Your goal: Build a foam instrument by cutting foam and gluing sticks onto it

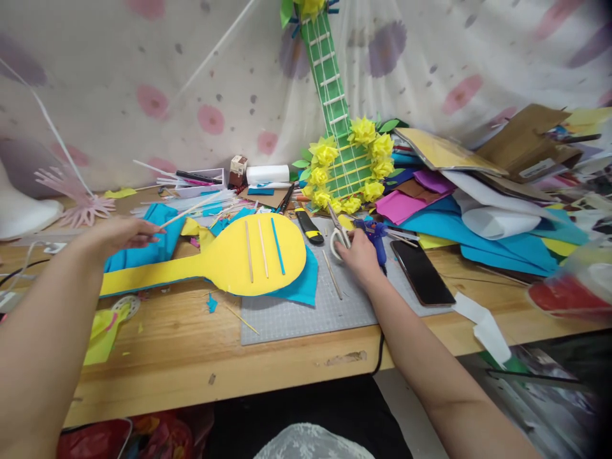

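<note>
My left hand [136,234] pinches one end of a thin wooden stick [191,209], which points right over the pile of scraps. My right hand [359,258] is closed on the white-handled scissors [338,237], whose blades point away from me. Between my hands lies a yellow paper guitar shape [234,274] with a long neck. Two plain sticks and one blue stick [278,247] sit in a row on its round body. A blue sheet [306,280] shows from under it. Close to my right hand are a blue glue gun [377,237] and a loose stick [332,274].
A green paper guitar with yellow flowers [329,95] leans against the curtain. A box cutter [309,226] and phone [422,271] lie on or by the grey cutting mat [306,322]. Coloured paper [430,217] piles up at right; a plastic tub [574,287] stands at the right edge.
</note>
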Demonstrator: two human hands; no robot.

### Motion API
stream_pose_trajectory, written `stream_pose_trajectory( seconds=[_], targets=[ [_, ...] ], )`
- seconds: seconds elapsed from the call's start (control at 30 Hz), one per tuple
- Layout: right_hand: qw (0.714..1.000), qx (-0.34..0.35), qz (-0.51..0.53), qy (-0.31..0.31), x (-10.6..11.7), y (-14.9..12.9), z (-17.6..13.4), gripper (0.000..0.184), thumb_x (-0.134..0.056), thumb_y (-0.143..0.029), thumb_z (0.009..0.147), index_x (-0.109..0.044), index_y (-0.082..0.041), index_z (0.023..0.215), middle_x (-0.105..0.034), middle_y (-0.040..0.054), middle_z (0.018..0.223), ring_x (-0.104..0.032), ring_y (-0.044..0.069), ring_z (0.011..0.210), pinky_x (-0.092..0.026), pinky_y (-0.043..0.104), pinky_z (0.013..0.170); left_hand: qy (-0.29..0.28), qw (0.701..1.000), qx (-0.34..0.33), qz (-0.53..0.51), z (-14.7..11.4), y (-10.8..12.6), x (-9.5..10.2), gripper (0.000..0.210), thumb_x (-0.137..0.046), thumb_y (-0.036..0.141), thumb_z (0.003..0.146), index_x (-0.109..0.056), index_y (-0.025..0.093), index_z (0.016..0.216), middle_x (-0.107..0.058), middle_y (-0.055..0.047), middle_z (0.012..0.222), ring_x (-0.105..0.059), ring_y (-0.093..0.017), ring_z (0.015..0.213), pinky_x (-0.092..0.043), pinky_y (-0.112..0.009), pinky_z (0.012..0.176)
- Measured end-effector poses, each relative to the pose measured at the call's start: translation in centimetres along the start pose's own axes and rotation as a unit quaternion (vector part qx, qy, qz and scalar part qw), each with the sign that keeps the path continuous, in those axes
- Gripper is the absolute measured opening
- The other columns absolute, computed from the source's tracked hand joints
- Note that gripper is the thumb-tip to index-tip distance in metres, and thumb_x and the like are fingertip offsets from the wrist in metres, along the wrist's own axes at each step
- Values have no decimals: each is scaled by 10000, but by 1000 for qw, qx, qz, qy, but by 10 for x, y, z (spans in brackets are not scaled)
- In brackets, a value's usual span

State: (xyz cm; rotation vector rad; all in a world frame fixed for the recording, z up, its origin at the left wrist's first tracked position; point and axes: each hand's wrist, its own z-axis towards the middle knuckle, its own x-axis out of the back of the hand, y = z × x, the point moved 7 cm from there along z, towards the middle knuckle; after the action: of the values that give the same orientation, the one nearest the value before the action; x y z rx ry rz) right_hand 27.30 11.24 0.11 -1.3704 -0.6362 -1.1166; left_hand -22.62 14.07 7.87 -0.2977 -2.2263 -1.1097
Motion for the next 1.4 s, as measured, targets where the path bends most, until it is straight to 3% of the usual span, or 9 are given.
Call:
stream_pose_trajectory(
  seconds=[0.33,0.5,0.57,0.7,0.8,0.9,1.1,1.23,1.4],
  targets=[
    [984,53,-167,-27,0,-31,-16,294,-468,-285,798,-495,-99,1025,-490,159,1050,-541,226,871,-395,287,671,-145,931,-13,-334,-41,-15,-60,165,-440,33,824,-596,81,798,-665,-44,700,-626,-51,617,-423,-70,440],
    [971,101,-197,-87,6,-53,-7,297,-495,-287,782,-584,-75,971,-566,181,1006,-532,259,968,-389,304,765,-180,902,-4,-392,-58,-17,-91,153,-436,49,838,-586,78,830,-656,-17,675,-634,-56,618,-435,-63,410],
    [981,106,-150,-65,20,-75,0,277,-493,-321,791,-603,-115,941,-594,147,999,-549,236,937,-393,291,743,-197,901,-3,-387,-67,-15,-100,135,-454,54,830,-585,79,809,-651,-18,674,-639,-65,636,-444,-69,409],
    [976,190,48,-99,27,-157,4,279,-468,-414,816,-627,-189,858,-652,45,876,-580,149,782,-392,230,644,-221,908,-6,-357,-86,-10,-113,139,-456,62,826,-576,86,761,-649,-37,689,-654,-99,670,-456,-93,412],
    [940,231,139,-211,3,-221,-3,317,-497,-441,797,-632,-155,788,-656,37,756,-568,104,633,-385,198,568,-244,915,-20,-320,-99,-7,-120,113,-466,73,820,-559,98,760,-661,-58,730,-659,-115,680,-463,-114,433],
    [911,217,176,-302,-29,-257,-11,283,-521,-372,782,-606,-124,677,-636,39,663,-513,70,503,-371,179,484,-263,920,-34,-289,-106,-10,-127,47,-519,94,794,-528,116,753,-667,-64,756,-662,-132,709,-466,-133,462],
    [896,204,163,-359,-56,-269,-19,172,-542,-231,677,-557,-121,545,-554,12,520,-414,55,397,-339,188,406,-299,931,-52,-203,-106,-23,-136,130,-609,205,732,-496,142,731,-667,-60,753,-656,-146,717,-441,-166,500],
    [900,217,60,-374,-60,-267,-22,124,-535,-189,631,-622,-107,598,-601,49,566,-485,95,454,-383,217,460,-355,932,-75,14,-103,-27,-133,278,-661,381,650,-557,145,756,-660,-58,708,-616,-141,588,-383,-193,459],
    [900,258,-97,-337,-70,-272,-24,225,-547,-164,609,-673,-93,782,-673,125,793,-617,210,728,-452,264,602,-181,948,-169,202,-73,1,-102,280,-571,424,677,-588,146,649,-589,-29,576,-488,-108,468,-334,-224,433]
  ],
)
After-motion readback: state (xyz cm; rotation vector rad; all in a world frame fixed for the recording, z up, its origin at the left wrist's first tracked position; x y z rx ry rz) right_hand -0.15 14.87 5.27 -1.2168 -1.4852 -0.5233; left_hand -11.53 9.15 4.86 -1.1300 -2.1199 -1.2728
